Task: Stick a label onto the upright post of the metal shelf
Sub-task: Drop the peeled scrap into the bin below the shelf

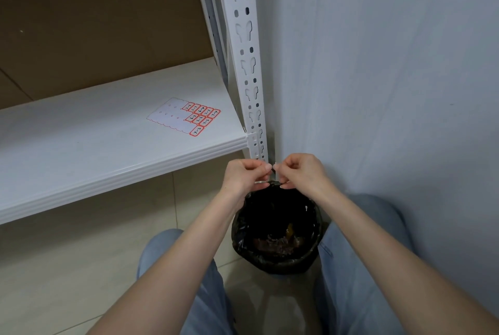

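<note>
The white perforated upright post of the metal shelf runs down the middle of the view. A label sheet with several red-bordered stickers lies on the white shelf board. My left hand and my right hand meet just below the shelf, in front of the post's lower part and above a bin. Their fingertips pinch together around something very small. It is mostly hidden by the fingers, so I cannot tell whether it is a label.
A black bin lined with a dark bag and holding scraps stands on the tiled floor between my knees. A pale wall rises directly right of the post. Brown board backs the shelf on the left.
</note>
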Motion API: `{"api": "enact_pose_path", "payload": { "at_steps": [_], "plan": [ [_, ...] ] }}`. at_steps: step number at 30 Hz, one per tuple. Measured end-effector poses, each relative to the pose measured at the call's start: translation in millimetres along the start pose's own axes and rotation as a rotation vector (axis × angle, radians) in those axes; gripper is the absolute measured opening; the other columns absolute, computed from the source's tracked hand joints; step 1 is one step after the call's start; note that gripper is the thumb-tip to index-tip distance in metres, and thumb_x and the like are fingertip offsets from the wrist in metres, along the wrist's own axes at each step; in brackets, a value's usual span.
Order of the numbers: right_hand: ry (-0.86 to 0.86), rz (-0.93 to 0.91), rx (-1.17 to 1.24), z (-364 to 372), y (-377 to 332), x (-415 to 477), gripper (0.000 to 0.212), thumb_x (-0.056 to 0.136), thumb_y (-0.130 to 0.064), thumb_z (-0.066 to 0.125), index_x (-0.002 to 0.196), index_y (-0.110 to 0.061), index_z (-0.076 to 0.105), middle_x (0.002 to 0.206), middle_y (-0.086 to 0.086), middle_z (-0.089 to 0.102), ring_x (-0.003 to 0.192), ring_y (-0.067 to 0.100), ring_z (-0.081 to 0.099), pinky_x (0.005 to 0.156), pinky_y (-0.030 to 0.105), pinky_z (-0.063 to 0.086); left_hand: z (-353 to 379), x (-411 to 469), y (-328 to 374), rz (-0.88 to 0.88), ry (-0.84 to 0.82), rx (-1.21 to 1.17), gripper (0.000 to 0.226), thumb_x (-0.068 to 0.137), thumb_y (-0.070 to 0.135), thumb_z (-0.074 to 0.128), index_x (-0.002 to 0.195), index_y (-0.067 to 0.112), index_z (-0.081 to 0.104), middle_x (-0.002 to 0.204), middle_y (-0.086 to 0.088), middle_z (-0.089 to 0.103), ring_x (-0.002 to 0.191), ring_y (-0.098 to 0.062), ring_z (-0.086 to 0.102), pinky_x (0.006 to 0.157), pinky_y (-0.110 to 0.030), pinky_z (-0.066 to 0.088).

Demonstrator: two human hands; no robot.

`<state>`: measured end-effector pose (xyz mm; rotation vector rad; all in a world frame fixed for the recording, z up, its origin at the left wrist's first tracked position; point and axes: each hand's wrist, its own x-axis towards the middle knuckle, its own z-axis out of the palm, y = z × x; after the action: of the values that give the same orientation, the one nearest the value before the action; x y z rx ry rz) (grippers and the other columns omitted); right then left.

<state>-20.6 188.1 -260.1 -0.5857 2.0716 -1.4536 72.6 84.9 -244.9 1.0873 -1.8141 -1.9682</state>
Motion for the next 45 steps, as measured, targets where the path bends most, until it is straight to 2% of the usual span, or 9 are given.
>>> {"api": "enact_pose_path", "payload": {
  "at_steps": [6,13,21,24,28,31,35,39,45],
  "plan": [
    [-0.020,0.029,0.057,-0.9,2.9,0.2,0.020,0.080,0.002,0.068,0.069,-0.013,0.061,0.068,0.010,0.064,0.063,0.019,0.064,0.070,0.034,0.058,0.3,2.4,-1.5,-0.028,0.003,0.030,0.009,0.081,0.003,0.070,0.072,0.006,0.070,0.071,-0.008,0.066,0.063,-0.011,0.062,0.063,-0.024,0.059],
    [-0.057,0.042,0.065,-3.8,5.0,-0.7,0.023,0.086,0.001,0.061,0.074,-0.019,0.065,0.070,0.004,0.066,0.064,0.012,0.066,0.065,0.024,0.058,-1.6,5.7,-6.0,-0.014,-0.008,0.045,0.006,0.085,0.002,0.065,0.086,0.002,0.072,0.077,-0.011,0.071,0.064,-0.012,0.068,0.070,-0.026,0.060],
    [0.018,0.031,-0.078,-2.8,5.3,0.5,0.018,0.080,-0.010,0.070,0.066,-0.017,0.060,0.059,0.000,0.059,0.051,0.009,0.058,0.052,0.019,0.054,-2.8,5.4,-7.5,0.024,0.045,0.252,0.015,0.075,0.010,0.079,0.084,0.000,0.072,0.069,-0.006,0.069,0.056,-0.009,0.065,0.054,-0.020,0.056],
    [-0.027,0.054,-0.083,-2.5,8.8,1.1,0.019,0.086,-0.008,0.064,0.069,-0.015,0.060,0.065,0.005,0.061,0.056,0.012,0.060,0.059,0.024,0.057,-3.1,7.4,-10.2,0.068,0.088,0.381,0.014,0.073,0.014,0.080,0.077,0.004,0.071,0.067,-0.002,0.066,0.057,-0.008,0.059,0.051,-0.021,0.055],
    [-0.033,0.092,-0.094,-1.3,12.3,1.6,0.021,0.089,-0.005,0.056,0.071,-0.014,0.062,0.070,0.006,0.064,0.063,0.015,0.063,0.066,0.028,0.059,-5.4,9.7,-14.1,0.109,0.076,0.503,0.006,0.084,0.008,0.069,0.087,0.010,0.074,0.089,-0.005,0.070,0.074,-0.009,0.063,0.056,-0.021,0.058],
    [-0.003,0.076,-0.153,-1.2,14.1,1.9,0.016,0.085,-0.012,0.064,0.070,-0.018,0.063,0.071,0.004,0.065,0.069,0.018,0.066,0.072,0.033,0.059,-6.1,10.3,-14.7,0.113,0.064,0.537,0.011,0.084,0.006,0.068,0.091,0.012,0.075,0.093,-0.001,0.070,0.077,-0.006,0.063,0.059,-0.020,0.058],
    [0.026,0.076,-0.206,-3.7,12.9,1.7,0.015,0.076,-0.021,0.075,0.067,-0.017,0.064,0.066,0.000,0.065,0.065,0.017,0.066,0.071,0.033,0.058,-4.8,12.0,-13.4,0.100,0.116,0.550,0.009,0.071,0.016,0.082,0.073,0.015,0.074,0.080,0.000,0.070,0.068,-0.008,0.065,0.061,-0.026,0.060],
    [-0.007,0.104,-0.169,-2.8,16.1,2.3,0.020,0.084,-0.011,0.069,0.067,-0.016,0.060,0.066,0.003,0.062,0.064,0.016,0.065,0.077,0.035,0.059,-3.8,13.2,-14.9,0.092,0.120,0.586,0.016,0.069,0.021,0.084,0.070,0.012,0.071,0.070,0.001,0.065,0.059,-0.010,0.062,0.059,-0.027,0.060],
    [-0.042,0.105,-0.139,-1.2,19.0,2.8,0.026,0.088,0.006,0.053,0.072,-0.013,0.063,0.078,0.012,0.069,0.073,0.021,0.066,0.076,0.030,0.058,-5.1,12.5,-19.1,0.098,0.060,0.561,0.010,0.082,0.004,0.069,0.086,0.011,0.074,0.077,-0.003,0.068,0.060,-0.008,0.062,0.062,-0.021,0.059]
  ]
}}
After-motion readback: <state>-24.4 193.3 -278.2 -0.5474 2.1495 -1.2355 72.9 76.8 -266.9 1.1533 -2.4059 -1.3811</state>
